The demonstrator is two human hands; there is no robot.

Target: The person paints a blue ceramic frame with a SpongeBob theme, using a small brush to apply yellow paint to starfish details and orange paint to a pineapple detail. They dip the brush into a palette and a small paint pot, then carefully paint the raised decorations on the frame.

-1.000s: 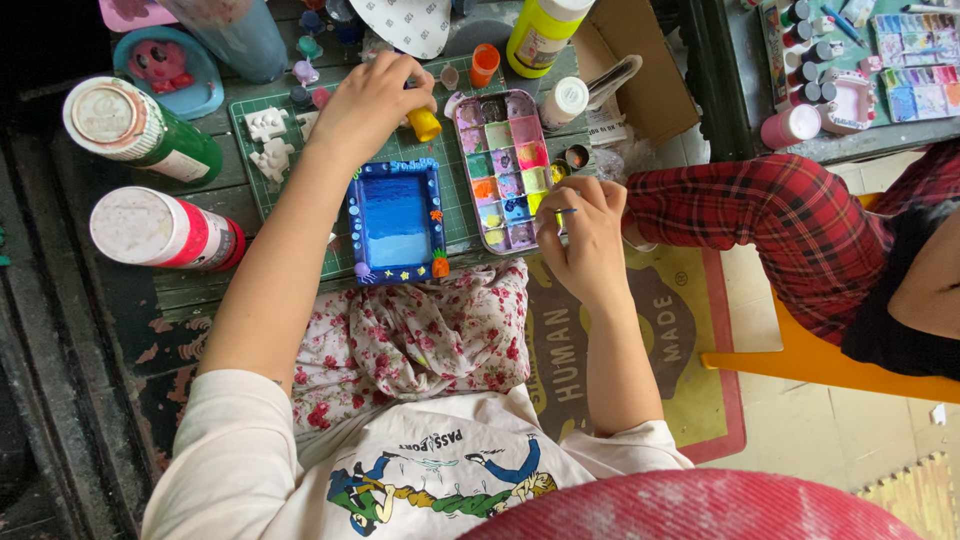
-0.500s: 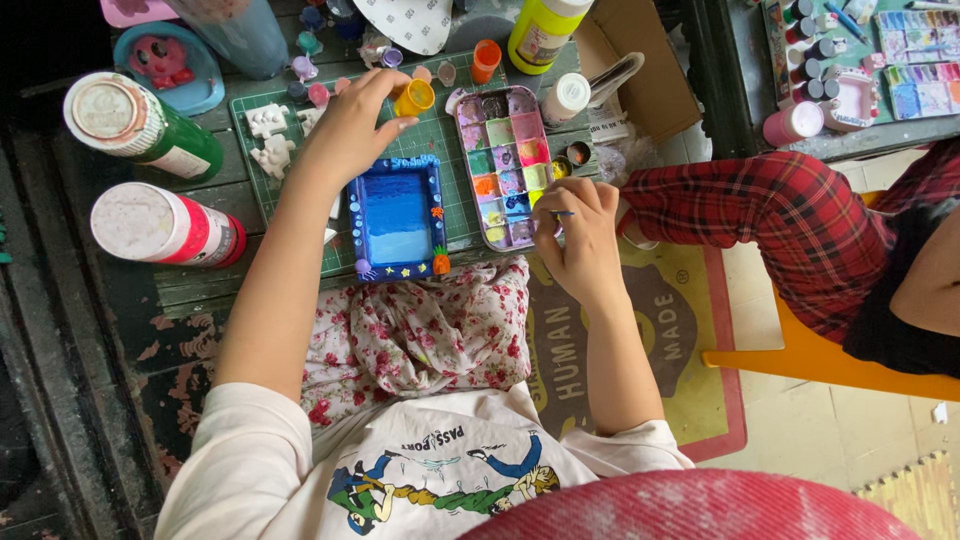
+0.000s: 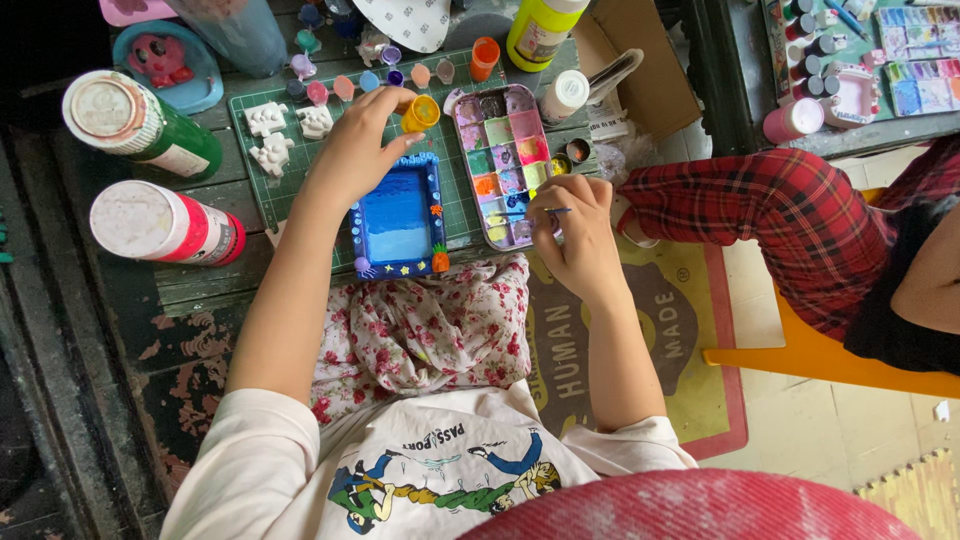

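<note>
My left hand grips a small yellow paint pot by its side, just above the top edge of a small blue painted frame. The frame lies on a green cutting mat and has tiny coloured shapes on its border. My right hand pinches a thin paintbrush, its tip over the lower end of a rectangular paint palette with several coloured wells. The palette lies right of the frame.
A green bottle and a pink bottle lie at the left. White plaster pieces, a row of small paint pots, an orange pot and a yellow-green bottle crowd the back. Another person in red plaid trousers sits on an orange chair at the right.
My left hand has closed on the yellow pot, raised it off the mat, then drawn it back toward the frame. My right hand has barely moved at the palette.
</note>
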